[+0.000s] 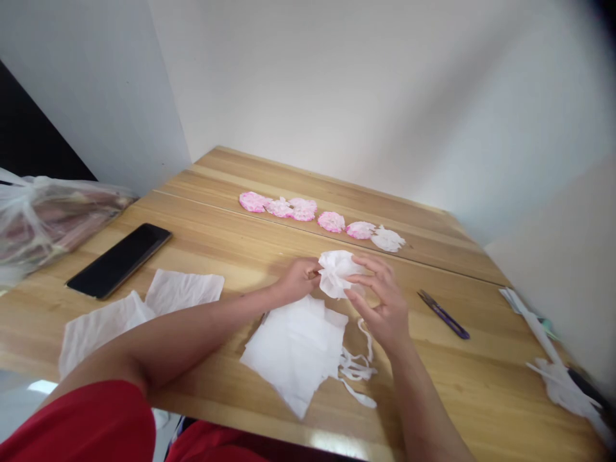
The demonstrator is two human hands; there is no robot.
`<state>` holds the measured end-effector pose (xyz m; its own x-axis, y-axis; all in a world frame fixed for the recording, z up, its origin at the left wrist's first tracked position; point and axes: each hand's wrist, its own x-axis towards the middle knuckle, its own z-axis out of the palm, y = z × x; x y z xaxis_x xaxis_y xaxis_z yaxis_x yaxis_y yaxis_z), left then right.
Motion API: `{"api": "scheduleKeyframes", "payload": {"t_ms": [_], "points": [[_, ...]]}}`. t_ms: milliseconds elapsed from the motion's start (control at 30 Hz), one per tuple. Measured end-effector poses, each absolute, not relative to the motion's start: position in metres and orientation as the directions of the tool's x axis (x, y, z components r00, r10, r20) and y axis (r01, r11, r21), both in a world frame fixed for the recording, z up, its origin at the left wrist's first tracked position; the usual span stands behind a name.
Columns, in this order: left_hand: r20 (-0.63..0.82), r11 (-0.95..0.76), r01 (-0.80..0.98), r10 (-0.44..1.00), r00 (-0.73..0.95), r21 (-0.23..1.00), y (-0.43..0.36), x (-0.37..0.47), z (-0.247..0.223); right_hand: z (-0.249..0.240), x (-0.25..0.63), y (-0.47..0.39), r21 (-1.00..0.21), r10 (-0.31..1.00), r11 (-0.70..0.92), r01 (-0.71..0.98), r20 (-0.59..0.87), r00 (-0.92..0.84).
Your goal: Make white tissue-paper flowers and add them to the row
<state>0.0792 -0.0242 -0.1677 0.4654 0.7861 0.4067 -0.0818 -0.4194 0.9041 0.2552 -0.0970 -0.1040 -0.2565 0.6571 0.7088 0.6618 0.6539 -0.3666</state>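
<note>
A white tissue-paper flower is held up above the middle of the table. My left hand is closed, pinching it at its gathered base on the left side. With spread, curved fingers my right hand grips the flower's right edge, thumb below and fingertips on the petals. Beneath both hands lies a stack of white tissue sheets, with its lower corner toward me. Thin curled white paper strips lie beside the stack, under my right wrist.
Along the back runs a row of several pink-edged paper flowers, with a whiter flower at its right end. Purple thread snips lie at right. A phone, loose tissue sheets and a filled plastic bag are at left.
</note>
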Motion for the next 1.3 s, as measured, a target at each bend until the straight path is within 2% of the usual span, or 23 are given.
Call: {"api": "scheduleKeyframes", "payload": {"t_ms": [233, 400, 533, 733, 867, 967, 1067, 1167, 1300], "points": [[0.382, -0.527, 0.148, 0.756, 0.531, 0.837, -0.023, 0.076, -0.168, -0.103, 0.253, -0.098, -0.348, 0.672, 0.646, 0.68, 0.682, -0.289], [0.471, -0.681, 0.311, 0.702, 0.534, 0.663, -0.025, 0.076, -0.165, -0.104, 0.251, -0.098, -0.334, 0.678, 0.633, 0.699, 0.675, -0.291], [0.487, -0.737, 0.432, 0.671, 0.56, 0.52, -0.027, 0.076, -0.163, -0.108, 0.249, -0.097, -0.332, 0.689, 0.591, 0.735, 0.682, -0.245], [0.467, -0.783, 0.446, 0.618, 0.632, 0.433, -0.029, 0.075, -0.158, -0.11, 0.246, -0.097, -0.371, 0.709, 0.597, 0.711, 0.659, -0.252], [0.518, -0.82, 0.316, 0.553, 0.652, 0.478, -0.028, 0.074, -0.159, -0.111, 0.251, -0.097, -0.49, 0.764, 0.503, 0.712, 0.637, -0.101], [0.541, -0.763, 0.206, 0.595, 0.594, 0.612, -0.025, 0.076, -0.164, -0.111, 0.258, -0.095, -0.614, 0.803, 0.41, 0.674, 0.594, 0.053], [0.526, -0.62, 0.056, 0.707, 0.473, 0.783, -0.023, 0.078, -0.165, -0.108, 0.265, -0.096, -0.667, 0.789, 0.405, 0.625, 0.6, 0.13], [0.498, -0.5, -0.099, 0.785, 0.368, 0.861, -0.024, 0.079, -0.158, -0.099, 0.268, -0.099, -0.639, 0.756, 0.452, 0.623, 0.644, 0.112], [0.479, -0.444, -0.178, 0.806, 0.349, 0.878, -0.025, 0.082, -0.142, -0.083, 0.265, -0.103, -0.471, 0.673, 0.562, 0.68, 0.738, -0.045]]}}
